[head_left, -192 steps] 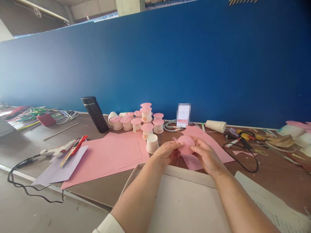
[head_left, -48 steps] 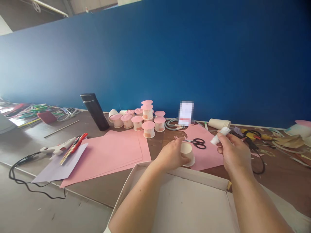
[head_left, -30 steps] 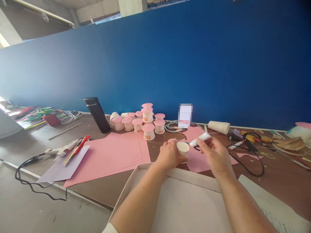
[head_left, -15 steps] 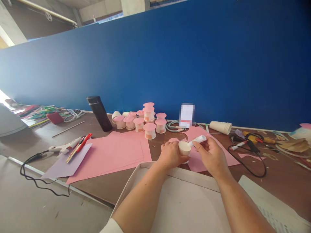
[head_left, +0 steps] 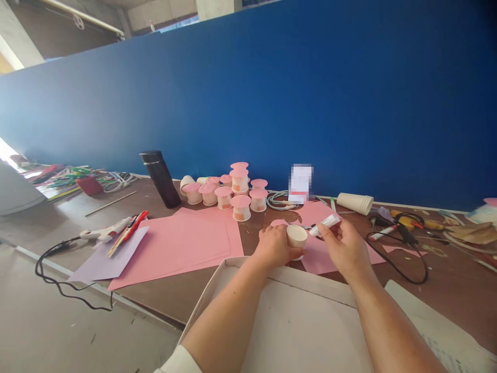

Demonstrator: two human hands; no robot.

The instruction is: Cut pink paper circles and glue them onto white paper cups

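My left hand (head_left: 275, 243) is closed around a small white paper cup (head_left: 297, 236), its round rim facing up. In my right hand (head_left: 347, 249), a white glue stick (head_left: 325, 226) is pinched between thumb and fingers, tilted down to the left. Its tip is just right of the cup's rim, with a small gap between them. Pink paper (head_left: 320, 256) lies under and beyond both hands. Behind them, several paper cups topped with pink discs (head_left: 241, 207) are grouped, some stacked.
An open white box (head_left: 306, 321) sits beneath my forearms. To the left are pink sheets (head_left: 186, 243), a glue gun (head_left: 106, 230), a red cutter (head_left: 134, 225) and a black bottle (head_left: 161, 178). Nested paper cups (head_left: 354, 203) and a black cable (head_left: 423, 272) lie right. A blue partition (head_left: 272, 93) stands behind.
The glue stick has moved from the cup's rim slightly to the right, away from it, with my right hand. My left hand still holds the cup.
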